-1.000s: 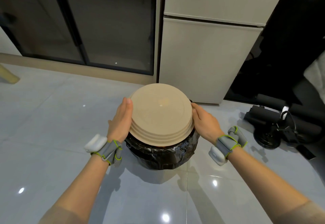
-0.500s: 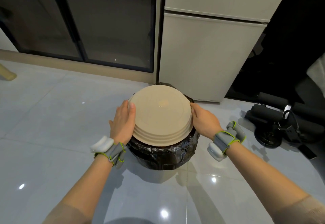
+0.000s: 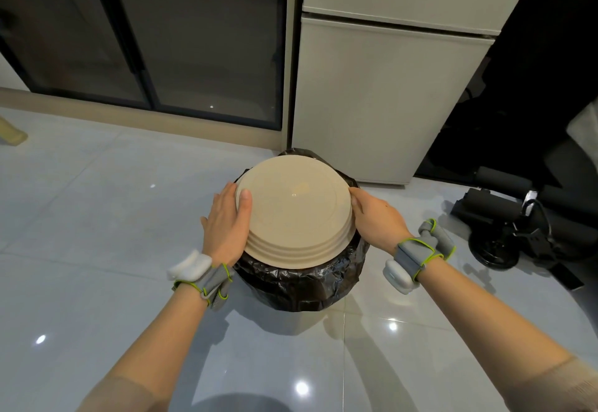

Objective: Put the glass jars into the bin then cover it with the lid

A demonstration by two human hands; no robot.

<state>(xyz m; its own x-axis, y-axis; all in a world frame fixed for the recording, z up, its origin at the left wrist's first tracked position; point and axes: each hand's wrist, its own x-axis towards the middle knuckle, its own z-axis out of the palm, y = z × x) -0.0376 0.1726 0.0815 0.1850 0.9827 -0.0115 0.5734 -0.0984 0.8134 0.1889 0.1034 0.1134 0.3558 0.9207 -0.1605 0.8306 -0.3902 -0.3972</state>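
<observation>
A round beige lid (image 3: 294, 211) with stepped rings lies over the top of a bin (image 3: 301, 282) lined with a black plastic bag, standing on the tiled floor. My left hand (image 3: 228, 224) grips the lid's left edge, thumb on top. My right hand (image 3: 377, 217) grips its right edge. The lid tilts slightly toward me, and a strip of black bag shows behind it. The lid hides the bin's inside, so no glass jars are visible.
A white fridge (image 3: 382, 88) stands just behind the bin. Dark glass sliding doors (image 3: 145, 39) fill the back left. Black exercise gear (image 3: 517, 227) lies on the floor at right. Glossy grey tiles (image 3: 97, 217) surround the bin.
Both hands have lowered the lid onto the bin's rim and shifted it slightly. My left thumb now rests on the lid's top.
</observation>
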